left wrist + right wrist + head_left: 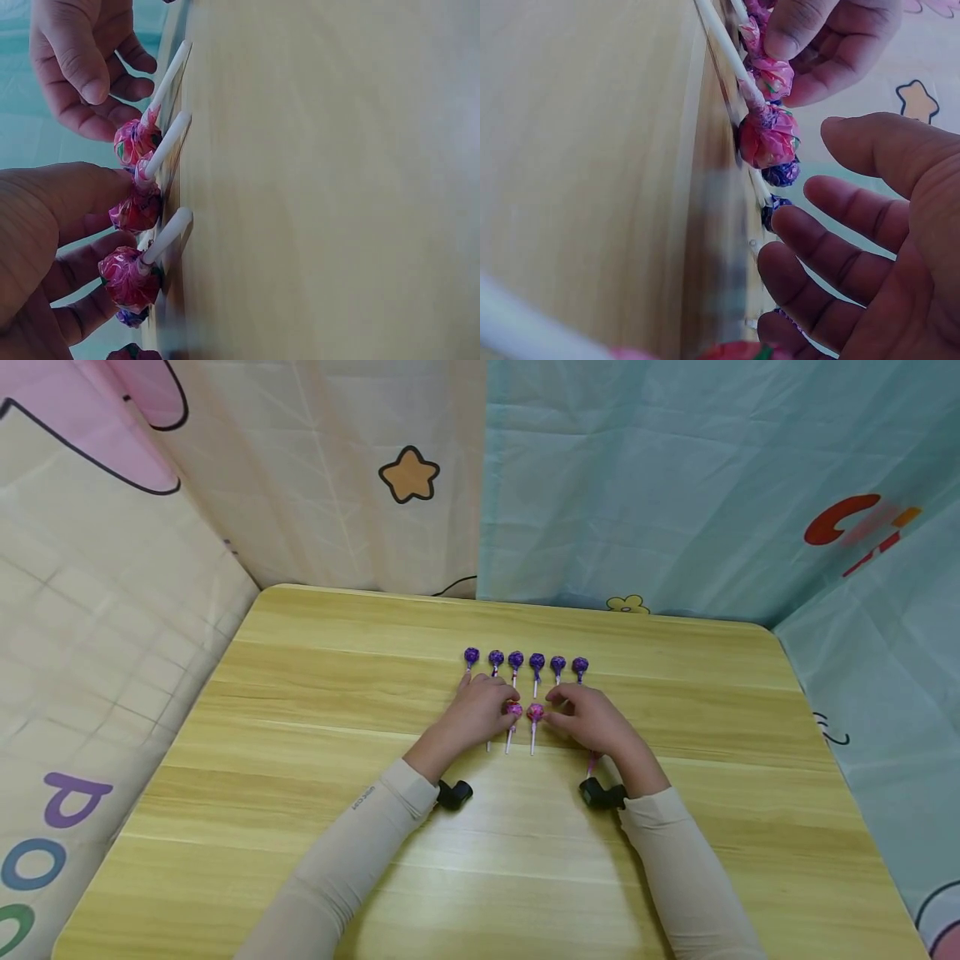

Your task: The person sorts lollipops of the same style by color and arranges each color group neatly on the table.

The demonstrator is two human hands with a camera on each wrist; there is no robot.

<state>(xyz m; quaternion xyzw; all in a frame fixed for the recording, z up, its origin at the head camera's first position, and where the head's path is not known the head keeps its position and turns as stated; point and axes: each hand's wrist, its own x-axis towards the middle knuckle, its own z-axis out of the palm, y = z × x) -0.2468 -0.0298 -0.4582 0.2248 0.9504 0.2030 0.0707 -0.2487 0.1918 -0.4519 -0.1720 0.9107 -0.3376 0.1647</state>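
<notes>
My left hand (478,708) pinches the wrapped head of a pink lollipop (514,711) between thumb and fingers; in the left wrist view the thumb presses on that candy (137,211). To its right lies another pink lollipop (535,713), its white stick pointing toward me. Beside this one is my right hand (590,718), fingers loosely bent and apart, with nothing held; a gap separates them from the candy (771,139) in the right wrist view. A further pink lollipop (129,276) lies left of the pinched one, its head hidden under my left hand in the head view.
Behind the hands, several purple lollipops (537,662) form a row, some sticks partly covered by my hands. Another pink-wrapped lollipop (593,762) shows below my right wrist. The wooden table (517,877) meets printed curtains (630,485) at the back and sides.
</notes>
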